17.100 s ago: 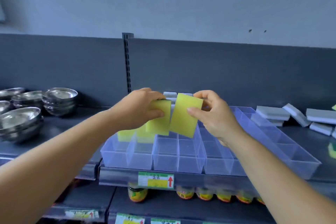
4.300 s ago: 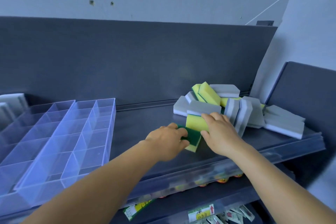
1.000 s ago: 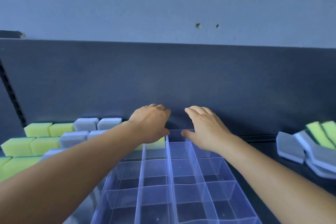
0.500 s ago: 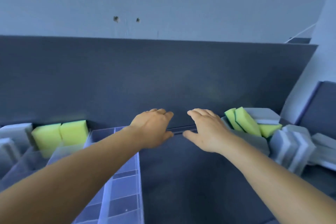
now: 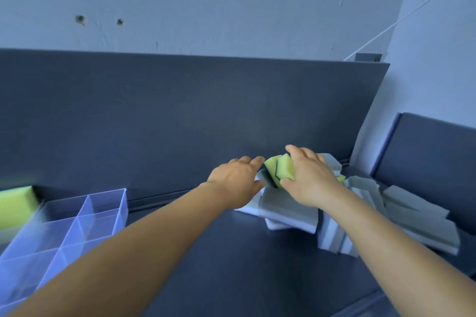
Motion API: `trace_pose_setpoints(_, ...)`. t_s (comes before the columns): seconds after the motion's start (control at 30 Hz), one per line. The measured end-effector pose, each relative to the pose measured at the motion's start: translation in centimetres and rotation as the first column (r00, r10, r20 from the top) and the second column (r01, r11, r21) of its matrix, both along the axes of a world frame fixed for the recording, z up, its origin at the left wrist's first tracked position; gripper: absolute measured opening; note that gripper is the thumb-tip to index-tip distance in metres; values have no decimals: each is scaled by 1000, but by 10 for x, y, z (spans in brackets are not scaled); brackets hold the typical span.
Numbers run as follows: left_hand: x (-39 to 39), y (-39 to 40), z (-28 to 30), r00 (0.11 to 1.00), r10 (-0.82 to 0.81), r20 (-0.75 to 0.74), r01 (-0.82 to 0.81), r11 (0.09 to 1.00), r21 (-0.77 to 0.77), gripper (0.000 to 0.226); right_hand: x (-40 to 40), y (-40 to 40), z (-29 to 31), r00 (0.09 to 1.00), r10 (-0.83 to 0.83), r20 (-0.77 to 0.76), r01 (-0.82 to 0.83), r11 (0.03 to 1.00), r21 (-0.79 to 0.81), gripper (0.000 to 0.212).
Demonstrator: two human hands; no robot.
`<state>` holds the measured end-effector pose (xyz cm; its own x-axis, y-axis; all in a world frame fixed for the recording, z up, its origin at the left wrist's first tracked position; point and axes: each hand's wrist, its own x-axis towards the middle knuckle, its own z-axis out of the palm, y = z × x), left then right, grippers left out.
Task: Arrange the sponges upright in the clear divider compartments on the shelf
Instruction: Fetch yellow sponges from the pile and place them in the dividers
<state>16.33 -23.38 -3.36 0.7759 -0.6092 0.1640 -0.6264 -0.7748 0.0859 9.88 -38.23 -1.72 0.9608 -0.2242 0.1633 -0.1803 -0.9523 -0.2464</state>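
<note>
1. Both hands are over at the sponge pile (image 5: 360,203) on the right end of the shelf (image 5: 231,265), well apart from the clear divider tray (image 5: 77,219) down on the left.
2. The right hand (image 5: 313,177) is draped over a yellow sponge (image 5: 286,168), fingers on top and thumb at the lower edge. It looks like it's closing on it, but I can't tell if it's really pinched yet.
3. The left hand (image 5: 235,183) is loose and part open, holding nothing, fingertips just beside the second yellow sponge (image 5: 271,168).
4. Handling, my guess: these are light and squishy with a rougher dark scrub layer, so no slipping or breaking worries. Grab by the two broad faces and squeeze gently.
5. Main risk is dragging the gray ones along, since the pile is loose and leaning.
6. One yellow sponge (image 5: 15,206) already stands by the tray's far left edge.
</note>
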Motion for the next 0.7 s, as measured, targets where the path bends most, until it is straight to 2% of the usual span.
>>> trace_pose_setpoints(0.17, 21, -25, -3, 998, 25, -53, -25, 1000, -14, 53, 13, -16, -1, 993, -24, -115, 34, 995, 89, 83)
trace_pose_setpoints(0.37, 31, -46, -3, 991, 24, -130, -31, 998, -50, 36, 24, -21, -6, 982, -32, -186, 47, 996, 81, 85)
trace_pose_setpoints(0.53, 27, -46, -5, 970, 38, -241, -99, 964, -246, 28, 26, -22, -6, 981, -34, -191, 46, 997, 60, 61)
trace_pose_setpoints(0.7, 23, -34, 0, 951, 18, -308, -175, 852, -494, 20, 20, -17, 0, 989, 36, -143, -20, 993, 113, 47)
